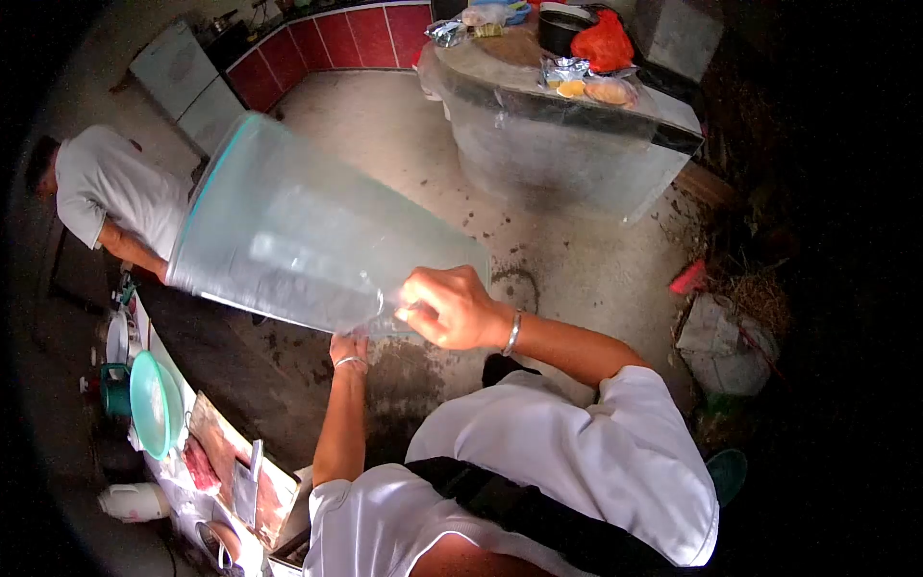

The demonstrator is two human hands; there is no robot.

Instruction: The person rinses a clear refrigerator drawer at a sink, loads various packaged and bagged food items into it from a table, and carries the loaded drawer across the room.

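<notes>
A large see-through panel [288, 226] with a teal edge, like glass, is tilted in front of me and spans the middle of the view. My left hand [349, 344] holds its lower edge from below, fingers hidden behind it. My right hand [447, 306] is closed in a fist over the panel's near right end, knuckles up. A pale smear or loose bit shows beside the fist; I cannot tell what the fingers hold.
At left, another person [125, 188] in a white shirt leans near the panel's far end. Below, a counter holds a green basin [156, 404], a cutting board [274, 495], a cleaver [246, 486] and meat [201, 466]. A concrete counter [538, 154] bears a red bag [604, 43].
</notes>
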